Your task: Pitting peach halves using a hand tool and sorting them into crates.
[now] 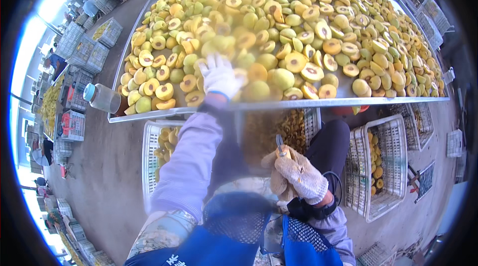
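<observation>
Halved yellow peaches (295, 62), many with a brown centre, lie heaped on a large metal-rimmed table (276, 104). My left hand (220, 78), in a white glove, reaches over the near edge and rests among the fruit with its fingers spread; whether it touches a piece is unclear. My right hand (298, 176), in a stained knit glove, is closed around a small hand tool (280, 144) with a metal tip, in front of my lap and below the table edge. A blurred patch crosses the middle of the view and hides some detail.
White plastic crates (386, 176) with fruit stand right and left (149, 154) of my legs. Another crate (313, 124) under the table holds brown pieces. A clear jar with a blue lid (102, 97) is at the table's left edge. Stacked crates and other people are farther left.
</observation>
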`<state>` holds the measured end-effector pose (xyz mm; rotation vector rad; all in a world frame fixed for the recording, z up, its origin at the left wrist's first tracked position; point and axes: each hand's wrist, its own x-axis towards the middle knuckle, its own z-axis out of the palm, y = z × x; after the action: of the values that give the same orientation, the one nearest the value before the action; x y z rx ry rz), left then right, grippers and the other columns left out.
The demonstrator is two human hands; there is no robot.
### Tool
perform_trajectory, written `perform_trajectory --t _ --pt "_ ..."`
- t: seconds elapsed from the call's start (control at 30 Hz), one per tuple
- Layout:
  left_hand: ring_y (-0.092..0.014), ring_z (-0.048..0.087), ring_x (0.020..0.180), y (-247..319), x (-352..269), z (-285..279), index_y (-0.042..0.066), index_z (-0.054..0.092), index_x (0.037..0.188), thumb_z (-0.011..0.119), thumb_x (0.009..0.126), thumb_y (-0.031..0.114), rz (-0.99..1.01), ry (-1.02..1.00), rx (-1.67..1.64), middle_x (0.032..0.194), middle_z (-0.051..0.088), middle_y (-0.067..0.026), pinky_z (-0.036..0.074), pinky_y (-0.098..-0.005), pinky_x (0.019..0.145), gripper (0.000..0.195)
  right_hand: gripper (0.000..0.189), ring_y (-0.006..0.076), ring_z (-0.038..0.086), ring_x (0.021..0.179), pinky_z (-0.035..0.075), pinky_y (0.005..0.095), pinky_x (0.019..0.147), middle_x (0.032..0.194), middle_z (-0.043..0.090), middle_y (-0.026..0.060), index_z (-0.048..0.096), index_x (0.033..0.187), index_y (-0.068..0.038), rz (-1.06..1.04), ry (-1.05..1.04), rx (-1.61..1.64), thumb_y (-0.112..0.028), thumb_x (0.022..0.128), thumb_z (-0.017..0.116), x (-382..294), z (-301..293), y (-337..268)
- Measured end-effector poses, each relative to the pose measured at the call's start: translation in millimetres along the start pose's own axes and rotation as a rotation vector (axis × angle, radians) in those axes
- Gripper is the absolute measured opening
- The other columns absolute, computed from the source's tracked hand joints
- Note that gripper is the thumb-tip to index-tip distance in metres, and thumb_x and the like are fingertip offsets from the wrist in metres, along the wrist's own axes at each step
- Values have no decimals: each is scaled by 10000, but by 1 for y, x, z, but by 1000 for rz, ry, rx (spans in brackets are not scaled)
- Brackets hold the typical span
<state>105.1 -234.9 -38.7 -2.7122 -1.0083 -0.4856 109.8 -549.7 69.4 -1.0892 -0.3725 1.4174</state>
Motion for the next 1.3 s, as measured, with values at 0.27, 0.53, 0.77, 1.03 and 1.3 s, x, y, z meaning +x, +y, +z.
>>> perform_trajectory --t 0.27,0.53,0.77,1.03,1.3 --pt "-325 510 1195 10 -14 3 69 586 1056 783 713 372 71 -19 -464 1126 616 -127 313 -497 1071 498 454 79 566 607 405 192 530 719 604 35 479 1171 -4 -6 45 -20 -373 940 609 1 -19 13" --pt "-234 645 983 33 -43 -114 22 518 1269 686 823 156 -428 -399 -1937 1146 621 -110 561 -341 811 495 223 56 534 646 451 200 576 836 555 8 517 1141 -12 -108 116 153 -132 967 589 17 -9 -4" --pt "-206 601 1038 64 -65 -159 24 465 1339 577 913 271 -440 -521 -2286 1174 611 -115 513 -341 847 505 346 143 619 668 485 296 605 754 646 50 568 1106 -67 -132 314 -387 -356 919 597 22 3 -28" --pt "-139 586 865 82 -84 -173 -2 469 1341 351 1043 381 -298 -460 -2043 1085 636 -100 486 -278 807 500 354 276 642 654 486 374 607 734 639 141 548 1055 -64 -148 394 -553 -384 910 587 15 6 -23" --pt "-105 551 1059 90 -90 -188 -4 552 1266 452 1035 314 -297 -309 -1907 1217 599 -76 476 -257 869 406 343 166 616 690 495 320 651 743 612 49 555 1143 -57 -49 307 -385 -326 932 585 6 11 -27"
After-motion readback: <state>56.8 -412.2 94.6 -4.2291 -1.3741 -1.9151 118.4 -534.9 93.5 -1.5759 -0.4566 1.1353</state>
